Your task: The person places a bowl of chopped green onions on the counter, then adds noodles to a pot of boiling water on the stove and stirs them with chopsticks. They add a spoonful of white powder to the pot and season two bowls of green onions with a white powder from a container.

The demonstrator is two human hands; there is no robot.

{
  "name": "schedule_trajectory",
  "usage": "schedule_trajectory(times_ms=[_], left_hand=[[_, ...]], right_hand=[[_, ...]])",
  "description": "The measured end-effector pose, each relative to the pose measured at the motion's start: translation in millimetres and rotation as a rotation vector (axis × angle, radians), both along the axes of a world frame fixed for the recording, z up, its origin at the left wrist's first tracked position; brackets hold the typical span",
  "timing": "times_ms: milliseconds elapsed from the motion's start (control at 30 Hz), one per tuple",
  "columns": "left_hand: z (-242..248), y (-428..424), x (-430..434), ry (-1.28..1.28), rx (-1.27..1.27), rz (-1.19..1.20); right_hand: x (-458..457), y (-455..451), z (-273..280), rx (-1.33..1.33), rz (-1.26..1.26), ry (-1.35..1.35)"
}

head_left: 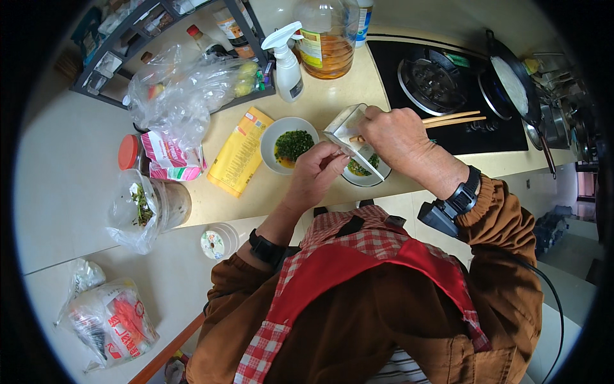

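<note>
My right hand (395,137) grips a pair of wooden chopsticks (453,119) and steadies a small whitish box (346,119), tilted over the counter. At the box's lower edge, the fingers of my left hand (316,170) pinch it or its flap; which one I cannot tell. Below the box is a white bowl (369,182) holding chopped greens in yellow liquid, partly hidden by the box and its flat panel. Left of that stands a second white bowl (267,156) with a heap of chopped greens (295,144) over yellow liquid. A yellow packet (240,151) lies beside it.
Behind are a white spray bottle (288,67), a large oil jug (328,53) and a rack (120,53) with plastic bags (192,91). A black hob (451,81) and a pan (520,86) occupy the right. A red-lidded jar (128,151) and a bag-lined bin (168,201) stand left.
</note>
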State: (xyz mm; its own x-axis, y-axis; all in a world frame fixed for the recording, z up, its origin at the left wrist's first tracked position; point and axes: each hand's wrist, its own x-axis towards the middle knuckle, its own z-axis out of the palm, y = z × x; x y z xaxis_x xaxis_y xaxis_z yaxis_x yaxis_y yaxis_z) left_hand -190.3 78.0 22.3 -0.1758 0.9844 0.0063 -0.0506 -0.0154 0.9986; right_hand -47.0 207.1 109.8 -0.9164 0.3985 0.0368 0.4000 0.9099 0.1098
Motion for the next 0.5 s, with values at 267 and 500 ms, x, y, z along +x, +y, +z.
schedule_trajectory(times_ms=[267, 500], left_hand=[[-7.2, 4.5, 0.3, 0.061, 0.028, 0.012], [-14.0, 6.5, 0.4, 0.173, 0.066, 0.012]], right_hand=[[1.1, 5.0, -10.9, -0.001, -0.004, -0.010], [1.6, 6.4, -10.8, -0.069, -0.005, -0.055]])
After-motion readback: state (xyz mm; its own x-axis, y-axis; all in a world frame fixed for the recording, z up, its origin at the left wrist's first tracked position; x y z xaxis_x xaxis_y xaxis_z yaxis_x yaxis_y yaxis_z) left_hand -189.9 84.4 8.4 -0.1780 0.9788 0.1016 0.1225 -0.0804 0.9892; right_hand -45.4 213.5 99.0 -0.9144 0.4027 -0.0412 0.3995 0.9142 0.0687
